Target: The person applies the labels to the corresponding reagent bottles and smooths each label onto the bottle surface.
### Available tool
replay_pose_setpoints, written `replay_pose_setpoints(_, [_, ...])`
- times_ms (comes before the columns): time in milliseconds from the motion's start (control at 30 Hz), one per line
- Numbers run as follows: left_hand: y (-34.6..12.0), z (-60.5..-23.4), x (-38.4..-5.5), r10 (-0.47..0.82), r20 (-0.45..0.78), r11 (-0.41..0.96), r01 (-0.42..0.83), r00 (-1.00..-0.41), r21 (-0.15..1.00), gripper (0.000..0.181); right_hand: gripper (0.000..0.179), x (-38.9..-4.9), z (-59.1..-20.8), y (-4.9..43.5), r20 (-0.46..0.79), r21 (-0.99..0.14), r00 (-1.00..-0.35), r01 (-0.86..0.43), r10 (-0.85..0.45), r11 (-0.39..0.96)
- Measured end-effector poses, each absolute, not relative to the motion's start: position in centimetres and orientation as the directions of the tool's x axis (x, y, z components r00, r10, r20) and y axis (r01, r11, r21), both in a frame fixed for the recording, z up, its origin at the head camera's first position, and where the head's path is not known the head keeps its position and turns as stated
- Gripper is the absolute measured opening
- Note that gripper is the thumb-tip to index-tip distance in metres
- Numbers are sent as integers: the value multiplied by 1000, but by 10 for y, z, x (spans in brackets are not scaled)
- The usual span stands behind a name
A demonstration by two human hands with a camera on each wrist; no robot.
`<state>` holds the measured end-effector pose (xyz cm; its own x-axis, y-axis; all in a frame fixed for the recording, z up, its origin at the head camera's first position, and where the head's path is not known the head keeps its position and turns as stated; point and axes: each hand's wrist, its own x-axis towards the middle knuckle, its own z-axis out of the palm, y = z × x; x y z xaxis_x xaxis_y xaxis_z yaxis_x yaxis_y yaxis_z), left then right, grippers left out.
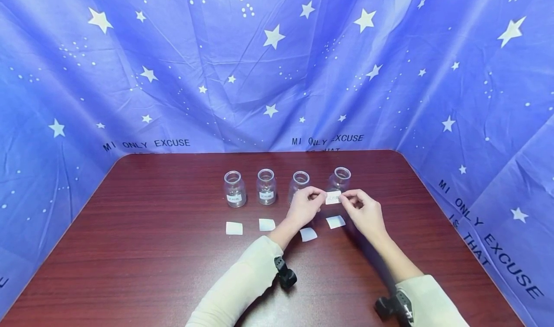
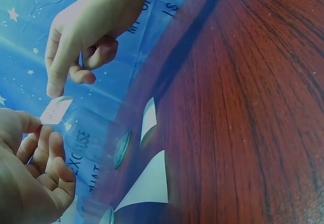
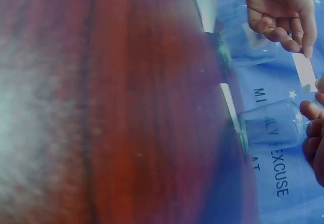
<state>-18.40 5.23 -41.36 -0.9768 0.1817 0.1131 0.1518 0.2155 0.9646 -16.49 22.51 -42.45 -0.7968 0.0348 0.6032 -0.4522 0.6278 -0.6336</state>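
Observation:
A small white label [image 1: 333, 197] with dark printed characters is stretched between both hands. My left hand [image 1: 304, 206] pinches its left end between thumb and forefinger, and my right hand [image 1: 365, 214] pinches the right end. The label is held up in front of the rightmost glass jar [image 1: 342, 174], overlapping its body in the head view. That jar stands upright, without a lid, and shows bare glass in the right wrist view. Just left of it, another glass jar [image 1: 301, 178] is partly hidden by my left hand; its label [image 3: 255, 36] shows in the right wrist view.
Two more open jars, the leftmost jar [image 1: 235, 190] and its neighbour [image 1: 266, 186], bear white labels. Several white paper pieces lie before the row, including a left piece [image 1: 234, 228] and a curled one [image 1: 308, 234]. A blue starry cloth [image 1: 242, 77] hangs behind the table [image 1: 151, 250].

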Motion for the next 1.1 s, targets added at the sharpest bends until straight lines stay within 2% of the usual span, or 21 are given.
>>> replay_pose_setpoints(100, [53,-414,-184,196,110,221,153,-974,963,20,11,-166,-421,230,458,-742,-887,-348,54,573])
replay_pose_setpoints(200, [55,-415,-185,199,108,228,153,-974,961,19,15,-165,-414,234,343,-791,-939,-280,15,544])
replay_pose_setpoints(467, [60,-418,-184,217,154,304,217,-964,928,15,15,-167,-416,247,190,-847,-981,-183,-37,499])
replay_pose_setpoints(600, [63,-416,-183,200,212,428,280,-956,859,12,17,-166,-415,251,173,-856,-983,-178,-55,486])
replay_pose_setpoints(800, [69,-414,-181,152,244,579,286,-958,763,10,12,-159,-402,248,216,-858,-973,-230,-83,460])
replay_pose_setpoints(933, [75,-411,-182,137,246,607,278,-960,745,10,11,-153,-393,247,217,-867,-974,-224,-67,445])
replay_pose_setpoints(1100, [82,-410,-185,126,207,625,240,-970,743,9,13,-161,-402,254,220,-879,-974,-221,-53,423])
